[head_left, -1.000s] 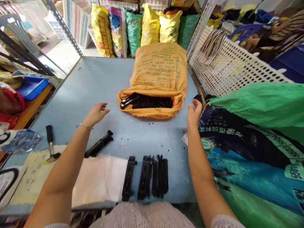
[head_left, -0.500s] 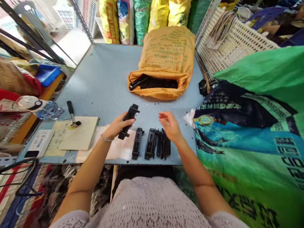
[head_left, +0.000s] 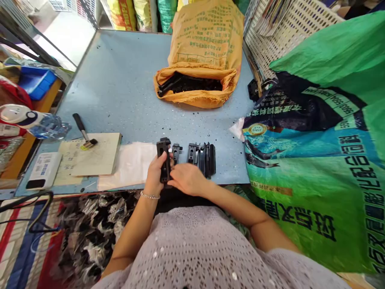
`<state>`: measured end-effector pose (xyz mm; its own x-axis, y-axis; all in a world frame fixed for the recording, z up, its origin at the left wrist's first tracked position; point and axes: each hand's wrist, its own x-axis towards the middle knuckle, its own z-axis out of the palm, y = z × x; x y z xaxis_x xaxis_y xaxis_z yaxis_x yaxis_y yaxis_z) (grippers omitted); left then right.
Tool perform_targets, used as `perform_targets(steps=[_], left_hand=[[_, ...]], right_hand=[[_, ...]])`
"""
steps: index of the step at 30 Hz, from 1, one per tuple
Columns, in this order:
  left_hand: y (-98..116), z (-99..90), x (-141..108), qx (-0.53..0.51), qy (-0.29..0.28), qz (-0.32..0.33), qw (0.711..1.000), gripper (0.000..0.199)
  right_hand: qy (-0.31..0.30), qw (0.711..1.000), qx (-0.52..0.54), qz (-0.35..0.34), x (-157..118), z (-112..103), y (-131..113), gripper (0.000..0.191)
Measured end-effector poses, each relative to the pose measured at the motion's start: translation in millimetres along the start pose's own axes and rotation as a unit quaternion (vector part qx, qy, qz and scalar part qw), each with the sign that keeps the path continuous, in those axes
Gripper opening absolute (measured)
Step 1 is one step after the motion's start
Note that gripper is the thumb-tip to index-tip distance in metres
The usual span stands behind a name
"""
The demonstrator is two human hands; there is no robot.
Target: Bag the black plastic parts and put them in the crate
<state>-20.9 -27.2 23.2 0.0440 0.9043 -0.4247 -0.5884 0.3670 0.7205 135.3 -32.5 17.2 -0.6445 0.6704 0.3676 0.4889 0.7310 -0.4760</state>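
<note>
My left hand (head_left: pixel 154 172) is wrapped round a long black plastic part (head_left: pixel 164 162) with a slotted middle, held nearly upright at the table's front edge. My right hand (head_left: pixel 190 179) is closed with its fingertips against the lower right side of the same part; what lies beneath those fingers is hidden. Just behind the hands lies a similar black part (head_left: pixel 177 150), partly covered by my fingers. To its right a row of black parts (head_left: pixel 211 156) lies side by side, their near ends hidden by my right hand.
An orange woven sack (head_left: pixel 207 44) lies open with black pieces in its mouth. Left are a brush (head_left: pixel 80 125), a cardboard piece (head_left: pixel 96 154), a white box (head_left: pixel 45 170) and a water bottle (head_left: pixel 48 124). A large green-blue sack (head_left: pixel 300 160) hangs over the right side.
My left hand has brought the black part nearer my body and turned it more upright. My right hand has come down and left from open air to close on the part. The view has tilted lower.
</note>
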Motion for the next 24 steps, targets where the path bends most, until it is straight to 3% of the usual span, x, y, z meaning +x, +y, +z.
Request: perform_targets(steps=[3, 6, 9, 12, 14, 19, 21, 24], left_hand=[[-9.0, -9.0, -11.9, -0.020, 0.011, -0.062, 0.998, 0.054], [-7.7, -22.6, -14.8, 0.010, 0.022, -0.039, 0.999, 0.053], [-1.3, -36.6, -4.4, 0.109, 0.053, -0.001, 0.993, 0.052], [-8.3, -37.5, 13.2, 0.156, 0.059, -0.052, 0.985, 0.054], [-24.1, -26.9, 24.5, 0.138, 0.042, -0.086, 0.986, 0.052], [-64.2, 6.8, 47.1, 0.078, 0.023, -0.116, 0.990, 0.042], [-64.4, 8.9, 51.8, 0.037, 0.006, -0.122, 0.992, 0.040], [-47.9, 0.5, 45.3, 0.000, -0.040, -0.138, 0.990, 0.040]], right_hand=[[0.005, 0.999, -0.020, -0.049, -12.5, 30.8, -14.8, 0.045], [-0.010, 0.999, -0.009, -0.030, -18.5, 34.0, -7.7, 0.044], [0.013, 0.991, -0.084, 0.108, -31.6, 15.3, 15.3, 0.034], [0.030, 0.945, -0.183, 0.269, -56.7, -3.4, 46.4, 0.038], [0.009, 0.934, -0.192, 0.303, -74.9, -11.3, 67.9, 0.047], [-0.003, 0.944, -0.157, 0.292, -99.5, -34.1, 108.0, 0.046], [0.015, 0.949, -0.149, 0.277, -97.0, -48.1, 111.0, 0.041], [0.082, 0.964, -0.107, 0.228, -78.7, -65.0, 95.6, 0.040]])
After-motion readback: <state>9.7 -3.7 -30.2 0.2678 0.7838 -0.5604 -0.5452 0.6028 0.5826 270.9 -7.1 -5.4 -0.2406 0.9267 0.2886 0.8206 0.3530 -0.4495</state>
